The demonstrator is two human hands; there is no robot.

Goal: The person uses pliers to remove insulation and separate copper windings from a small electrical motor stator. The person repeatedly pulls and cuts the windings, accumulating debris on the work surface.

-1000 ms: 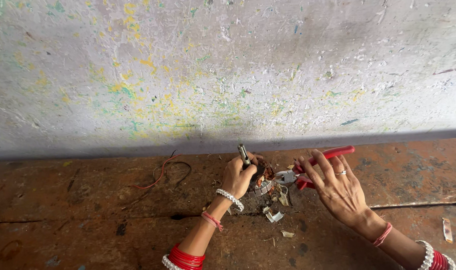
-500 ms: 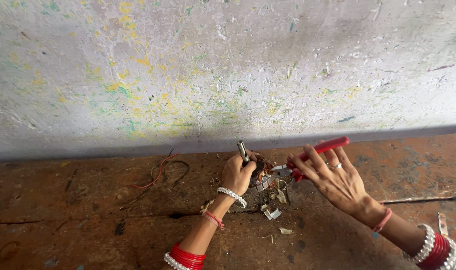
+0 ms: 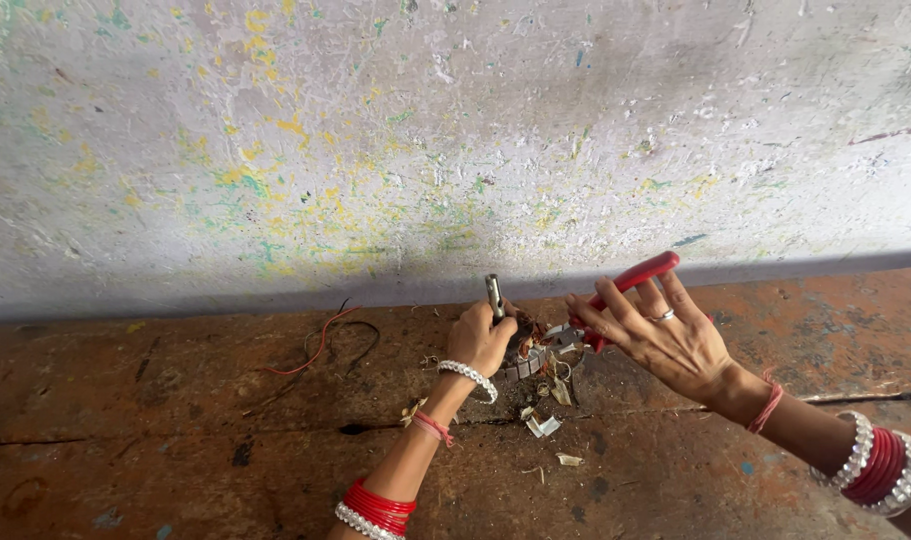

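Red and black, two loose wires [image 3: 320,345] lie on the rusty floor [image 3: 125,440]. The left hand [image 3: 478,338] clenches one motor armature [image 3: 525,345] by its shaft; the right hand [image 3: 665,335] grips one pair of red-handled pliers [image 3: 625,285], nose at the armature. Several pale scraps [image 3: 543,425] lie below.

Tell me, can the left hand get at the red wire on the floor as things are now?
Probably not at once: the left hand is closed around a motor part with a metal shaft. The red wire lies to its left on the floor, and nothing lies between them.
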